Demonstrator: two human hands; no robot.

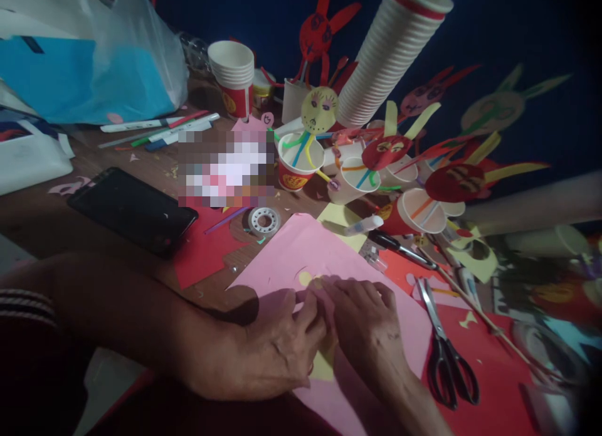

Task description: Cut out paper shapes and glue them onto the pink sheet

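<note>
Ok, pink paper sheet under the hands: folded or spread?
Spread: the sheet lies broad and flat beneath left hand and right hand.

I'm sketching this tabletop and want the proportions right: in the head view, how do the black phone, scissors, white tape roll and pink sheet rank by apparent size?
Largest to smallest:
1. Pink sheet, though partly covered
2. Black phone
3. Scissors
4. White tape roll
</note>
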